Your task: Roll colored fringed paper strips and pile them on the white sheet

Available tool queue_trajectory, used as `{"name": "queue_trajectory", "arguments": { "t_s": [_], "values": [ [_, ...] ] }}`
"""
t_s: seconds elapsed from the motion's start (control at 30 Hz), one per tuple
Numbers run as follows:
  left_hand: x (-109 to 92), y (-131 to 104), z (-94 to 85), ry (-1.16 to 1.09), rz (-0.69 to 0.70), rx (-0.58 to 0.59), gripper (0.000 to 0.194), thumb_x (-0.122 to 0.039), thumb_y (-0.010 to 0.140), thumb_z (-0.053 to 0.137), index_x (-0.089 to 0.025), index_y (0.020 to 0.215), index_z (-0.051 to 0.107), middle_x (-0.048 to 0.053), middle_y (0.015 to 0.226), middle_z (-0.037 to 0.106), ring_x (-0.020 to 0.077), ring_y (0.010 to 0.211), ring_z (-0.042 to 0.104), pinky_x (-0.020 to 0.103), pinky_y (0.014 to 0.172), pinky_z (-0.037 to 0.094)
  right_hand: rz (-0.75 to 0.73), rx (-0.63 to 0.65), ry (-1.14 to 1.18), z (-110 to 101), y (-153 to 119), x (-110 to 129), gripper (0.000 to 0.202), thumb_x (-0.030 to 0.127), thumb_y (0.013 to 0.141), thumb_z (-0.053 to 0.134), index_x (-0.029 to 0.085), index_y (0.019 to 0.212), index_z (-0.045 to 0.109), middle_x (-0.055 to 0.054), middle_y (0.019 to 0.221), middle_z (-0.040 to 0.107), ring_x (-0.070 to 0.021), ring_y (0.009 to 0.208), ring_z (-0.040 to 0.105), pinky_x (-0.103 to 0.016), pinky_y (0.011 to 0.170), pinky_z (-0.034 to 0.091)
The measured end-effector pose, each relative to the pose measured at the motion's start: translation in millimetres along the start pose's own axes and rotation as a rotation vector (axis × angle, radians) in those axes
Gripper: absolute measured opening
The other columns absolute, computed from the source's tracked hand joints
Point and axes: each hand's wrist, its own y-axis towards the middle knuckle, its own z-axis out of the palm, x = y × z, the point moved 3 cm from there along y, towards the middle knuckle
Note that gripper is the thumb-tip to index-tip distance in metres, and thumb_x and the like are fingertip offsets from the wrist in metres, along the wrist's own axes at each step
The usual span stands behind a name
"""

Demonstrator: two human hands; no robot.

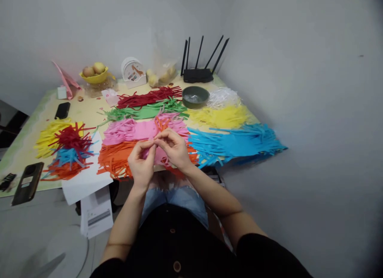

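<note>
My left hand (141,160) and my right hand (174,148) meet fingertip to fingertip above the near table edge. Both are pinched on a thin pink paper strip (151,139), mostly hidden by the fingers. Pink fringed paper (145,129) lies just beyond them, and orange fringed paper (115,154) is left of my left hand. Blue fringed paper (239,144) spreads to the right. Farther back are green (146,110), dark red (146,97) and yellow fringed paper (223,116), with white strips (224,97) behind the yellow.
Mixed fringed bundles (70,144) and a phone (28,183) lie at the left; a second dark phone (62,110) is behind. At the back stand a yellow fruit bowl (95,76), a white holder (133,73), a green bowl (195,97) and a router (197,75). A wall borders the right.
</note>
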Motion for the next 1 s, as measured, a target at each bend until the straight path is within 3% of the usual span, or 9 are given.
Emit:
{"name": "queue_trajectory", "arguments": {
  "t_s": [0.07,0.17,0.27,0.4,0.53,0.7,0.9,1.0],
  "values": [
    [4,0,-0.7,-0.057,-0.063,0.002,0.008,-0.022,0.082,0.077,-0.018,0.086,0.072,0.003,0.086,0.076,0.0128,0.082,0.072,0.023,0.079,0.056,0.004,0.047,-0.026,-2,2,1,0.031,0.049,0.087,0.072,0.018,0.087,0.07,-0.001,0.078,0.061,-0.0119,0.07,0.053,-0.025,0.065,0.043],
    [11,0,-4.9,-0.102,-0.138,-0.004,0.013,-0.026,0.08,0.08,-0.018,0.085,0.071,0.003,0.086,0.076,0.0136,0.081,0.073,0.024,0.078,0.056,0.042,0.216,-0.053,-7,10,5,0.031,0.048,0.088,0.07,0.018,0.089,0.072,-0.002,0.08,0.066,-0.0134,0.073,0.059,-0.026,0.068,0.046],
    [17,1,-9.6,-0.13,-0.189,0.04,0.017,-0.03,0.078,0.082,-0.018,0.082,0.07,0.004,0.084,0.076,0.0152,0.081,0.073,0.026,0.077,0.057,-0.026,0.31,-0.129,-12,16,14,0.026,0.04,0.094,0.065,0.017,0.083,0.073,-0.004,0.081,0.07,-0.0143,0.076,0.063,-0.027,0.071,0.048],
    [25,0,-12.9,-0.281,-0.284,0.156,0.028,-0.038,0.073,0.084,-0.02,0.087,0.069,0.003,0.083,0.074,0.0163,0.08,0.073,0.028,0.078,0.057,-0.225,0.315,-0.35,-7,15,22,0.023,0.029,0.097,0.06,0.017,0.082,0.071,-0.004,0.078,0.068,-0.0137,0.073,0.062,-0.027,0.069,0.047],
    [32,-1,-20.1,-0.329,-0.335,0.028,0.034,-0.041,0.066,0.088,-0.02,0.083,0.069,0.001,0.078,0.073,0.015,0.074,0.071,0.028,0.075,0.057,-0.396,0.345,-0.497,7,8,23,0.021,0.026,0.099,0.056,0.017,0.084,0.068,-0.005,0.078,0.066,-0.0154,0.074,0.061,-0.028,0.068,0.047],
    [39,-2,-30.8,-0.412,-0.426,-0.053,0.039,-0.045,0.058,0.092,-0.019,0.075,0.068,0.001,0.07,0.073,0.0162,0.069,0.072,0.028,0.073,0.057,-0.537,0.267,-0.589,22,9,28,0.017,0.018,0.099,0.054,0.019,0.086,0.065,-0.005,0.079,0.064,-0.0178,0.079,0.06,-0.03,0.074,0.048],
    [41,3,-50.1,-0.448,-0.514,-0.092,0.047,-0.045,0.051,0.094,-0.018,0.067,0.059,-0.001,0.063,0.07,0.0126,0.056,0.066,0.025,0.061,0.053,-0.46,0.238,-0.545,39,19,19,0.016,0.021,0.1,0.051,0.02,0.087,0.061,-0.005,0.082,0.062,-0.0185,0.08,0.059,-0.031,0.073,0.047],
    [43,5,-53.4,-0.457,-0.513,-0.028,0.045,-0.046,0.054,0.092,-0.019,0.076,0.064,-0.002,0.062,0.068,0.0117,0.055,0.064,0.025,0.061,0.053,-0.411,0.284,-0.507,48,24,16,0.017,0.022,0.1,0.05,0.019,0.087,0.061,-0.006,0.084,0.062,-0.0185,0.082,0.059,-0.032,0.075,0.047]
  ]
}}
